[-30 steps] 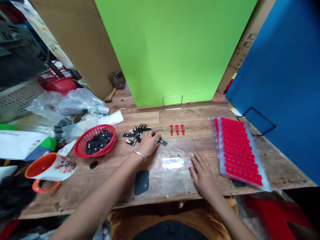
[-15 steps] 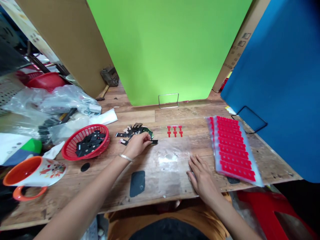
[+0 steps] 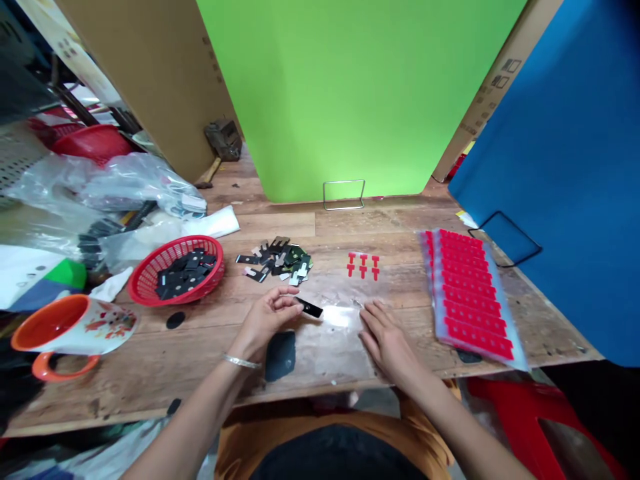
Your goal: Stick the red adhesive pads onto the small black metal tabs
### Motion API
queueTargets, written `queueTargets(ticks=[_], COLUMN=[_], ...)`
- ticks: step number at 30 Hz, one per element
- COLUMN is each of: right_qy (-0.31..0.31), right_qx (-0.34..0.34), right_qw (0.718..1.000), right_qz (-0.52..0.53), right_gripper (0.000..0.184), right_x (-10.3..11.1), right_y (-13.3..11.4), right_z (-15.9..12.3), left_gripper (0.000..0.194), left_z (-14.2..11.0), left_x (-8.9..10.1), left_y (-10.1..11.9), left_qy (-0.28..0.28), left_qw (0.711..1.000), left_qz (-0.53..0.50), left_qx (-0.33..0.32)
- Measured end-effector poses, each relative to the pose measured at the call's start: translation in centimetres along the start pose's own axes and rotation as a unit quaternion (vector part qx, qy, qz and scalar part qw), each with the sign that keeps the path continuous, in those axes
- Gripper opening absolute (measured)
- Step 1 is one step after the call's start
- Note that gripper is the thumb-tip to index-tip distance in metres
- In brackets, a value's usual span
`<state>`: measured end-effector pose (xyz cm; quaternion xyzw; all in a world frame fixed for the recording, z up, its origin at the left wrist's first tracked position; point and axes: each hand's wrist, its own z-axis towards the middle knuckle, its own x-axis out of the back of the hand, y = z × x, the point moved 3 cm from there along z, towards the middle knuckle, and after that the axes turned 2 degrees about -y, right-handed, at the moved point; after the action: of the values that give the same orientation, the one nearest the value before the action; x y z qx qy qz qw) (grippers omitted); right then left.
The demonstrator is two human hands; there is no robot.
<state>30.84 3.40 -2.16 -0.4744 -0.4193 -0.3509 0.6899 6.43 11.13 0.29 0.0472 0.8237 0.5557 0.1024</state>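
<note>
Between the thumb and fingers of my left hand [image 3: 273, 315] is a small flat black piece [image 3: 310, 307], held just above the table. My right hand [image 3: 385, 337] lies flat, fingers stretched out, on a clear plastic sheet [image 3: 330, 353] spread on the tabletop. Beyond my left hand is a loose pile of small flat black and silvery pieces [image 3: 277, 259]. A small sheet with several red T-shaped stickers [image 3: 363, 266] lies beyond the plastic. On the left, a red basket [image 3: 137, 285] holds more flat black pieces [image 3: 187, 272].
Sheets of red stickers in plastic [image 3: 473, 293] lie at the right. An orange and white mug [image 3: 75, 330] is at the left, with plastic bags [image 3: 110, 187] behind it. A green board [image 3: 360, 100] and a blue board [image 3: 560, 187] stand at the back, each with a wire stand.
My left hand has drawn back from the pile toward me, bringing the black piece over the plastic. My right hand has shifted slightly left. The view has moved a little.
</note>
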Motion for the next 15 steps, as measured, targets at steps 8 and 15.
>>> queueTargets(ticks=[8,15], right_qy=[-0.002,0.018], right_qx=[0.007,0.036], right_qw=[0.999,0.991], right_qz=[0.045,0.128], right_gripper=[0.027,0.019], right_x=[0.1,-0.4], right_y=[-0.2,-2.8], right_z=[1.0,2.0], left_gripper=[0.024,0.026], left_z=[-1.5,-2.5], left_x=[-2.1,-2.8], left_y=[-0.9,-1.1], left_qy=[0.0,0.019], left_qw=[0.998,0.844], left_qz=[0.058,0.475], left_qx=[-0.029,-0.246])
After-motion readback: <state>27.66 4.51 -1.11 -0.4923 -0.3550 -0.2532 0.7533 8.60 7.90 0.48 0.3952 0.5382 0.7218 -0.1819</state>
